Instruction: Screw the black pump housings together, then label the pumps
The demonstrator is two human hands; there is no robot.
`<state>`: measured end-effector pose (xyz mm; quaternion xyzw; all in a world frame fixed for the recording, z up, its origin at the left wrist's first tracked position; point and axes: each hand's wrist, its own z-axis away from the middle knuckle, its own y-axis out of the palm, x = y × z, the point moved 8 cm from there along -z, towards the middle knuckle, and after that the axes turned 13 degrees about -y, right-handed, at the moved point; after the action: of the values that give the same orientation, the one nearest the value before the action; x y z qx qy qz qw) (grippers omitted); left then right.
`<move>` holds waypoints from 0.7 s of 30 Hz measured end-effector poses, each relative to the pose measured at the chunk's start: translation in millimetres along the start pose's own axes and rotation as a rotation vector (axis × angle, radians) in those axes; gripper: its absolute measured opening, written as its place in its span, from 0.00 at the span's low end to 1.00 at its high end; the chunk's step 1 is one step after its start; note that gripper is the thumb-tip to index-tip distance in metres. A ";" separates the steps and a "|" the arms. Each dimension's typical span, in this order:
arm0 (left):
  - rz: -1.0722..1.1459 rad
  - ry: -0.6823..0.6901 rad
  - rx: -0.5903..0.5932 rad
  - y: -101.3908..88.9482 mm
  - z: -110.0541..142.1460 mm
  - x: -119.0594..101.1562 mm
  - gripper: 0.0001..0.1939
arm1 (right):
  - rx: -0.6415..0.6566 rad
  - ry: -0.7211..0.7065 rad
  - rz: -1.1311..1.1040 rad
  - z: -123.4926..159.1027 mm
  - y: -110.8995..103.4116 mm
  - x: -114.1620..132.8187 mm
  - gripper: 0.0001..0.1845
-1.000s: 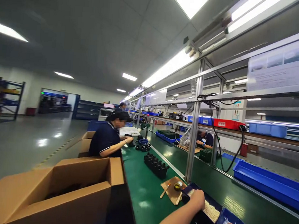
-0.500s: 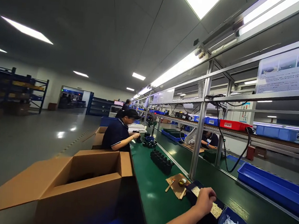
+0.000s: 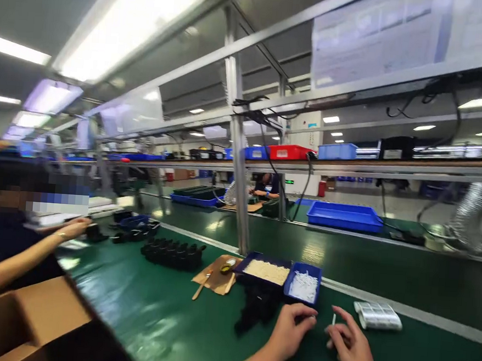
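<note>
My left hand (image 3: 290, 331) hovers over the green bench in front of a blue bin (image 3: 319, 288) of thin white pieces (image 3: 303, 285). Its thumb and fingers are pinched together; whatever tiny thing is between them cannot be made out. Close by on the right, my right hand (image 3: 351, 342) has its fingers curled, with a small white stick (image 3: 333, 319) standing up at the fingertips. A dark bin (image 3: 241, 266) of small cream-coloured parts (image 3: 266, 271) adjoins the blue one. Blurred black parts (image 3: 259, 308) lie left of my left hand.
Brown paper (image 3: 213, 280) carries a brush (image 3: 203, 285) and a small pot (image 3: 226, 268). Black parts stand in a row (image 3: 172, 253) further left. White rolls (image 3: 378, 315) lie at right. A metal post (image 3: 237, 175) rises behind the bins. A co-worker's arm (image 3: 25, 256) and a cardboard box (image 3: 46, 310) are at left.
The view has swung right. My left hand has left the bin of cream-coloured parts and moved right and nearer. My right hand has come into view with a white stick.
</note>
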<state>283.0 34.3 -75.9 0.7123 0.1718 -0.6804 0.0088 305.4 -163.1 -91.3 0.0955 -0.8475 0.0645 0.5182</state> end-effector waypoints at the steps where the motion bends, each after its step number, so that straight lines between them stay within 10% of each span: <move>1: 0.008 -0.010 0.051 2.8 -0.4 -2.7 0.18 | 0.015 0.021 -0.012 -0.3 1.0 0.0 0.38; 8: 0.025 -0.055 0.212 20.4 2.6 -6.9 0.16 | -0.122 -0.009 -0.065 -1.7 -13.0 5.4 0.26; 21: 0.037 -0.052 0.284 27.2 1.4 -4.8 0.17 | 0.025 -0.034 -0.010 0.3 4.1 13.5 0.23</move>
<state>288.6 7.2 -77.3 0.6915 0.0606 -0.7158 -0.0753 298.2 -160.4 -79.4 0.1074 -0.8548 0.0711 0.5028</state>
